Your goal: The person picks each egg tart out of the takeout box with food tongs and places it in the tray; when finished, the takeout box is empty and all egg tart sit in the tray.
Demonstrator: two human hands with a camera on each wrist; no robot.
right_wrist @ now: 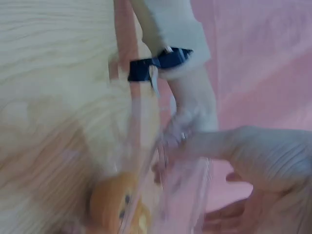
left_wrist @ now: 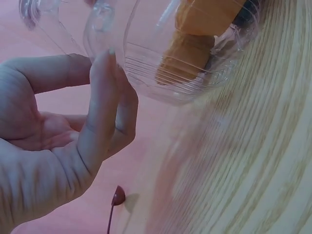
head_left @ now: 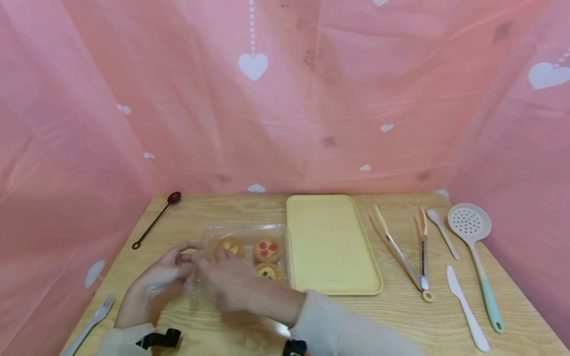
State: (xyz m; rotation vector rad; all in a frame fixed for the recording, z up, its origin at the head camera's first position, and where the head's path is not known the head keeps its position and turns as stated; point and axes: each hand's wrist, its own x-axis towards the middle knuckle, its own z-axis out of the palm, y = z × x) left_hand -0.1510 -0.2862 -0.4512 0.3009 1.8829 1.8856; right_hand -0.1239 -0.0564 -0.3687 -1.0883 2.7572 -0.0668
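Observation:
A clear plastic box (head_left: 249, 228) with round pastries inside sits left of centre on the table. One pastry (head_left: 267, 249) has red pieces on top, another (head_left: 230, 244) is yellow, and a third (head_left: 267, 271) has dark dots. My left hand (head_left: 165, 267) pinches the box's clear edge between thumb and fingers at its left side, as the left wrist view shows. My right hand (head_left: 233, 279) reaches across the box with its thumb at that same left edge. It is blurred, and I cannot tell whether it grips the plastic. Part of the box is hidden beneath it.
A yellow tray (head_left: 334, 247) lies right beside the box. Further right are tongs (head_left: 407, 259), a small spoon (head_left: 443, 232), a white knife (head_left: 465, 306) and a slotted skimmer (head_left: 478, 257). On the left lie a dark long-handled spoon (head_left: 156, 221) and a fork (head_left: 91, 324). Pink cloth (head_left: 285, 123) encloses the table.

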